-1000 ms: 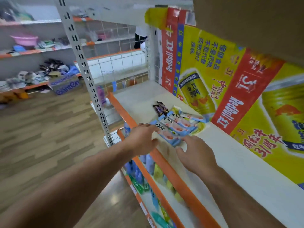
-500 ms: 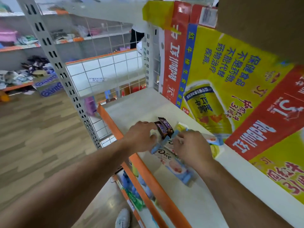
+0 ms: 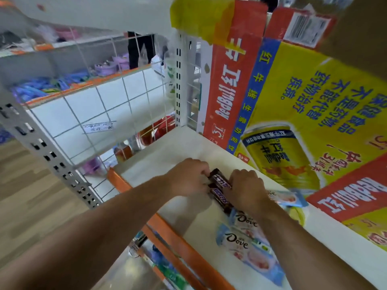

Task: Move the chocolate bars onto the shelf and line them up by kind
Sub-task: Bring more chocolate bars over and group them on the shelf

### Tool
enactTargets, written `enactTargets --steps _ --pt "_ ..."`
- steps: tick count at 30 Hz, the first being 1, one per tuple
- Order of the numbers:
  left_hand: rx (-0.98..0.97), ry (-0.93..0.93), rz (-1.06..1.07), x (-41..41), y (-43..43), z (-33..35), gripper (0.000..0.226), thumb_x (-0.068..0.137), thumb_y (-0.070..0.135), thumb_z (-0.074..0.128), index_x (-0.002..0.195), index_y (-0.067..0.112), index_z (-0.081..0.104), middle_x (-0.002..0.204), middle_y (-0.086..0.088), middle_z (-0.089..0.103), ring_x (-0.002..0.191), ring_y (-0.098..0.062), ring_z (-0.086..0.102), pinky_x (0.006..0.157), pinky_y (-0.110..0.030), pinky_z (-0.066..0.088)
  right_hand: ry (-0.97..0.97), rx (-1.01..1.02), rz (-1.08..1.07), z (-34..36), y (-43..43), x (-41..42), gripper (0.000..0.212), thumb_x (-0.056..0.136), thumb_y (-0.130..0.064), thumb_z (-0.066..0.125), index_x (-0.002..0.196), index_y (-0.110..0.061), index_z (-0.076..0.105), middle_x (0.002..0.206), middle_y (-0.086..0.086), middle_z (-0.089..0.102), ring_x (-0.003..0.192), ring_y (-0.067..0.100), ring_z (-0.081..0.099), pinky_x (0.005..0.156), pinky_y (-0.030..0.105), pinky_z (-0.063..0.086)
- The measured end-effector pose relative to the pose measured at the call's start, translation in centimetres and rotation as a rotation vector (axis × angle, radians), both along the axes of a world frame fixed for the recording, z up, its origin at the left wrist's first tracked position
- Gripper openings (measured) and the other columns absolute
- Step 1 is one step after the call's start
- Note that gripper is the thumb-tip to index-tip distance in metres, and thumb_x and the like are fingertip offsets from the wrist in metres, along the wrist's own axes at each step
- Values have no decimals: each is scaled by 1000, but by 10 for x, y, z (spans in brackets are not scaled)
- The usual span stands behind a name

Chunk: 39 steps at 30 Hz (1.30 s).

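Observation:
Two dark brown Snickers bars point(image 3: 219, 185) lie side by side on the white shelf point(image 3: 167, 151) with an orange front edge. My left hand point(image 3: 188, 177) holds their far-left side with curled fingers, and my right hand point(image 3: 247, 189) grips them from the right. Nearer to me lie light blue Dove bars point(image 3: 247, 250), one overlapping another. A third Dove bar point(image 3: 287, 197) sits behind my right hand beside a yellow-green packet point(image 3: 298, 214).
A large yellow and red Red Bull carton point(image 3: 314, 114) stands along the back of the shelf at right. A white perforated upright point(image 3: 52, 155) and wire grid panel point(image 3: 109, 114) stand at left. Lower shelves point(image 3: 165, 266) hold packaged goods. Wooden floor lies at far left.
Both hands moved away from the Dove bars toward the far end and closed around the two Snickers bars. The camera came closer to the shelf.

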State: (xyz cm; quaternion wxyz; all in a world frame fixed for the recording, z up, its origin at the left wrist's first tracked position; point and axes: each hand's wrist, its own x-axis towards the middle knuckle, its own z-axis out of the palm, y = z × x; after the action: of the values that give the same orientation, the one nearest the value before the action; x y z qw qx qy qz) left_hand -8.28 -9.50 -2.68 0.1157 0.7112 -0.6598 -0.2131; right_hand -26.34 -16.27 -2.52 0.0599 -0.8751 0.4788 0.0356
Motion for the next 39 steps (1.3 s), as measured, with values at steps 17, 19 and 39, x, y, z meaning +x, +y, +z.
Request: enactTargets --steps 17,19,39 --pt "-1 -34 -239 -31 -20 4 20 76 35 70 87 26 55 89 6 59 83 -16 55 70 -34 49 -784 434 -425 29 10 -48 11 85 -14 71 93 -21 66 83 -1 67 73 18 65 61 34 49" --pt "-36 103 -137 -37 -15 10 20 76 30 70 88 26 56 82 5 62 74 -16 58 65 -33 50 -855 461 -442 33 17 -60 13 86 -12 69 96 -21 66 82 4 68 68 22 62 58 38 46" --pt "-145 631 132 -196 70 24 45 66 -6 74 83 33 62 82 15 70 65 -5 61 64 -28 50 -1096 578 -405 41 93 -219 30 93 -2 57 95 -25 76 57 -3 62 54 20 52 53 33 44"
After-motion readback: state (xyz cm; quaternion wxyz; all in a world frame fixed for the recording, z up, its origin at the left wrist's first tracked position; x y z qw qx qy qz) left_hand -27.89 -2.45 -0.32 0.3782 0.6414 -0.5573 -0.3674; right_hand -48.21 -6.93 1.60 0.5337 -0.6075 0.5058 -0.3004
